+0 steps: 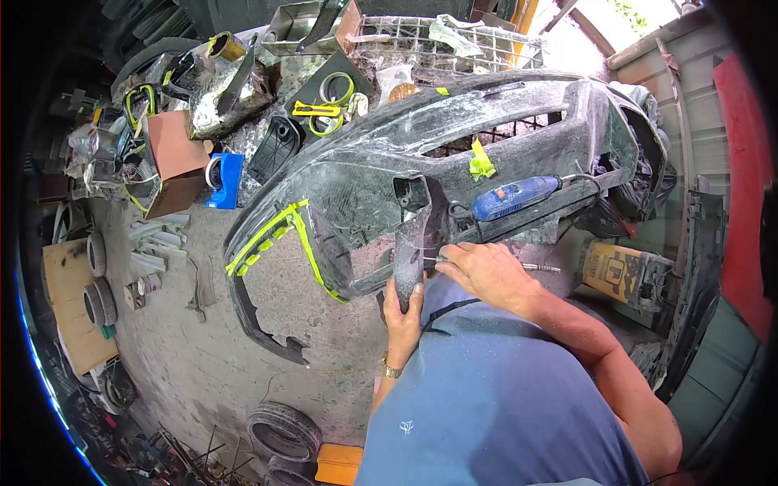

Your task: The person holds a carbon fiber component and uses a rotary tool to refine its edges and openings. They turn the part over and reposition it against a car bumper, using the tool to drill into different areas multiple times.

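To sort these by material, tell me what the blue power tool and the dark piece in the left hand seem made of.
Blue power tool: probably hard plastic, fairly smooth, judging by its moulded casing. Dark piece in the left hand: perhaps plastic or composite, matt; pale dust leaves it open.

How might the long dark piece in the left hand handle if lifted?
The long dark piece is probably stiff, looking straight above the left hand; likely light for its size, its upper end appearing hollow; perhaps slippery, given pale dust.

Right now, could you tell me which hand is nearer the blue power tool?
Right: right hand just below the blue power tool; left hand farther, to its lower left.
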`<action>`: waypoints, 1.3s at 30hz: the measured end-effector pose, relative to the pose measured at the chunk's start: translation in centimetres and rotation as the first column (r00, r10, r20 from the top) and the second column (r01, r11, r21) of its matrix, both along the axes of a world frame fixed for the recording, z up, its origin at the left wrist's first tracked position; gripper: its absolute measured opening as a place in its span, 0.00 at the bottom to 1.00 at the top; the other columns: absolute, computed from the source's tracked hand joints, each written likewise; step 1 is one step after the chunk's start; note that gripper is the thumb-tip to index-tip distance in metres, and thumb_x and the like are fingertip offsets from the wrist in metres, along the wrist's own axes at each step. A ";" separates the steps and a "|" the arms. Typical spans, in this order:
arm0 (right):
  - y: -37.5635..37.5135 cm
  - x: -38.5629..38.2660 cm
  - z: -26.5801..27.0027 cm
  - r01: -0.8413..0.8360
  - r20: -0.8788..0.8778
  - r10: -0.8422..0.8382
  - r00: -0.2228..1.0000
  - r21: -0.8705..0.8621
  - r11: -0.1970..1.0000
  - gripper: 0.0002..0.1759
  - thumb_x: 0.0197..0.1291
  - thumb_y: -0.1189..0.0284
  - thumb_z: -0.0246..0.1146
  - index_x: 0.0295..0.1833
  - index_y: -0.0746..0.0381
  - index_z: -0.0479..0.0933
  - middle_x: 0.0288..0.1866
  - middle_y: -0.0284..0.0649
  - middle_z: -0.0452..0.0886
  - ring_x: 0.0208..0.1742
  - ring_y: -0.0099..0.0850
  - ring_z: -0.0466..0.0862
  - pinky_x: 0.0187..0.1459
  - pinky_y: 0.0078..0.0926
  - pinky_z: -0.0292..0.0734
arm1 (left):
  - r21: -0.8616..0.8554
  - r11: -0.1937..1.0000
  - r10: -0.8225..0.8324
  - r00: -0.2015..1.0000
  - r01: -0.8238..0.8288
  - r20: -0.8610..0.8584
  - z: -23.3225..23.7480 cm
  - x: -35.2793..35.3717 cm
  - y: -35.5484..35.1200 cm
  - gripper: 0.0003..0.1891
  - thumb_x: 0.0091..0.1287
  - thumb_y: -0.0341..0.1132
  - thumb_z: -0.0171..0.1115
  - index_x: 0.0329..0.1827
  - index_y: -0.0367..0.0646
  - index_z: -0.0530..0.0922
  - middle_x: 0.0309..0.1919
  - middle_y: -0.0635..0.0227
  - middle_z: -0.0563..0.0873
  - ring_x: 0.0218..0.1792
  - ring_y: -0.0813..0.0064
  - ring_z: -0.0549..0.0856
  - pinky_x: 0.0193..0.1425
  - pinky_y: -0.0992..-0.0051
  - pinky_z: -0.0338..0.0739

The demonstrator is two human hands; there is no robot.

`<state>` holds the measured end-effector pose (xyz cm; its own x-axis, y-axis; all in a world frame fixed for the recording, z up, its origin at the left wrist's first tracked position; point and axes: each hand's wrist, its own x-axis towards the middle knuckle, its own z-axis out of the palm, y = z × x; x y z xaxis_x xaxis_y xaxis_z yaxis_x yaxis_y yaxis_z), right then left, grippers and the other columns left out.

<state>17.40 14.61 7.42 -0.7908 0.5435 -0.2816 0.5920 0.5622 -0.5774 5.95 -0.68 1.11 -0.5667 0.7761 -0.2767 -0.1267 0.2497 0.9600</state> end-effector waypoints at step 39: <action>0.3 -0.3 -0.3 0.008 -0.021 -0.011 1.000 -0.160 0.987 0.16 0.69 0.60 0.58 0.48 0.64 0.78 0.38 0.50 0.83 0.40 0.53 0.83 0.39 0.48 0.77 | 0.008 1.000 0.017 0.999 -0.017 0.030 0.7 -0.6 0.0 0.14 0.71 0.30 0.60 0.57 0.36 0.75 0.44 0.69 0.85 0.42 0.79 0.79 0.50 0.76 0.74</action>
<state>17.15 14.87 7.09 -0.7928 0.5003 -0.3482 0.5831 0.4561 -0.6722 5.32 -0.72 1.77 -0.5716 0.7686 -0.2874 -0.1594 0.2396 0.9577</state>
